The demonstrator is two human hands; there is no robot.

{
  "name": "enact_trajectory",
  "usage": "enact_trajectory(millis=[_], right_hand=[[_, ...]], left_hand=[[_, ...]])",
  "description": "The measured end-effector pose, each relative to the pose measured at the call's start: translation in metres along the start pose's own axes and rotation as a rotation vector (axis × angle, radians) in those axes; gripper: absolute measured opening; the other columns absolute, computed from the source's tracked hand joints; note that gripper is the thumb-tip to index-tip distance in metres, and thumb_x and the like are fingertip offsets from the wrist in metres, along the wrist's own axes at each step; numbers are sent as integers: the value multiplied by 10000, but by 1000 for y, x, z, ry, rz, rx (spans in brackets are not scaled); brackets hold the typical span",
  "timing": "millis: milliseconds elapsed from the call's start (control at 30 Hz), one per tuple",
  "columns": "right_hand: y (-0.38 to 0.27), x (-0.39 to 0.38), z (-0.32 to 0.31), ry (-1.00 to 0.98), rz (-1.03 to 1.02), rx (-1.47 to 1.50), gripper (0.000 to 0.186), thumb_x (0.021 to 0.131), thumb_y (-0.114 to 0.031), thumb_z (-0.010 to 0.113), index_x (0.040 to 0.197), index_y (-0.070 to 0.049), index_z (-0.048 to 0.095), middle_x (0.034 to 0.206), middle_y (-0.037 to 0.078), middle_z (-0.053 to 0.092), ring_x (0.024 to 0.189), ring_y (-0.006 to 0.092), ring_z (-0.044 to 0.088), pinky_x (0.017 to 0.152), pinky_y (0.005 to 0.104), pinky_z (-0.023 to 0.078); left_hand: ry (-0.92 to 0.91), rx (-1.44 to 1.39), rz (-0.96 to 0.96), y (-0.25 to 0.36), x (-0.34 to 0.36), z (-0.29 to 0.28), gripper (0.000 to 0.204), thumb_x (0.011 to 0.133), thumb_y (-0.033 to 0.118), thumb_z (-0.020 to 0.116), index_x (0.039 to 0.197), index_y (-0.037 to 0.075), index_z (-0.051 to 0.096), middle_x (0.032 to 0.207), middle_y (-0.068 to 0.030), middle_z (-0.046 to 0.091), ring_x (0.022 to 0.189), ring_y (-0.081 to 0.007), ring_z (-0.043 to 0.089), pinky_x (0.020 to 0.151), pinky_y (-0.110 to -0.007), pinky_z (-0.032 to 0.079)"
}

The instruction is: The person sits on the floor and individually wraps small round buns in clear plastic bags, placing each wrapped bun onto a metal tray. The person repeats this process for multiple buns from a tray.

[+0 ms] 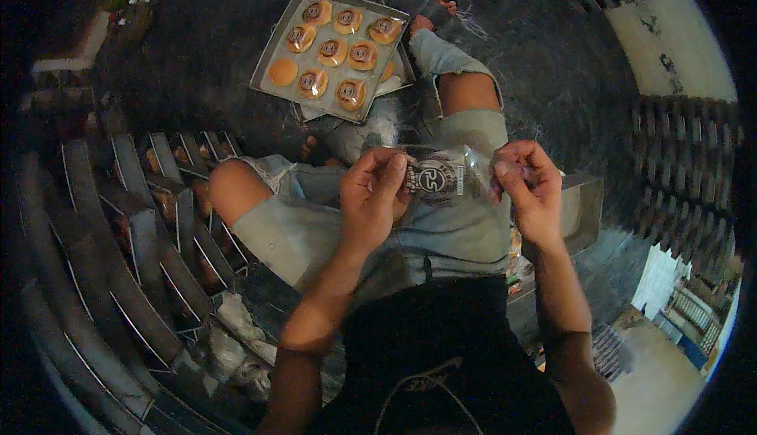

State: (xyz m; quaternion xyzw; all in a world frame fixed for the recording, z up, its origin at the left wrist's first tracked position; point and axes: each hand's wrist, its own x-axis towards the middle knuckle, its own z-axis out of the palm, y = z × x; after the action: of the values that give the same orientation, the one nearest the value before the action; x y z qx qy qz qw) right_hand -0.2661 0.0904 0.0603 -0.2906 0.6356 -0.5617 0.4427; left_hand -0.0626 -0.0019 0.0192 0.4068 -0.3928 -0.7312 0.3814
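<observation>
Between my two hands a clear plastic bag [441,176] with a round dark print is stretched out above my lap. My left hand [372,195] is closed on one end, thumb on top. At the opposite end my right hand [530,187] pinches the plastic. Whether anything lies inside the bag under my left fingers, I cannot make out. Beyond my hands, a square metal tray [274,49] holds several round golden buns [331,51]. Most of those carry clear wrapping with a dark round print; one bun [283,72] at the tray's left side shows no print.
Stacked metal trays [130,238] with buns rise along my left. Another tray edge shows beneath the bun tray. A metal box [583,210] stands by my right thigh. Crumpled plastic [229,340] lies at lower left. Dark slatted racks [678,151] line the far right.
</observation>
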Motion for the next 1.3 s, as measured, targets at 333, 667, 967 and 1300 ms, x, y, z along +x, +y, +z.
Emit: enact_trajectory(millis=[333,667,967,1300], right_hand=[[11,86,105,15,-22,-211,547,1108,-424,506,740,-44,646,648,-32,570,554,53,459,508,266,345],[298,315,283,-500,-106,-399,456,999,-291,651,1334,10,581,1151,183,683,989,316,690,943,406,545],[371,485,410,-875,-363,-1018,887,781,-443,806,1481,-23,459,1402,257,552,1342,434,506,1068,520,489],[294,381,340,-433,26,-284,620,878,-241,809,1385,-58,504,1265,122,622,1121,289,670,939,412,576]], left_hand=[[317,340,296,24,66,-104,244,1025,213,704,847,51,666,727,83,565,674,-11,454,584,-208,372],[459,-953,137,50,118,-264,105,1074,188,571,1119,93,571,899,-14,513,604,-116,419,532,-244,398],[582,-1089,150,67,145,-241,139,1066,167,562,1152,76,502,933,-38,463,660,-101,454,537,-248,419],[926,-612,-105,63,140,-237,291,1083,229,543,1329,80,586,1055,-44,585,793,-141,573,628,-286,517]])
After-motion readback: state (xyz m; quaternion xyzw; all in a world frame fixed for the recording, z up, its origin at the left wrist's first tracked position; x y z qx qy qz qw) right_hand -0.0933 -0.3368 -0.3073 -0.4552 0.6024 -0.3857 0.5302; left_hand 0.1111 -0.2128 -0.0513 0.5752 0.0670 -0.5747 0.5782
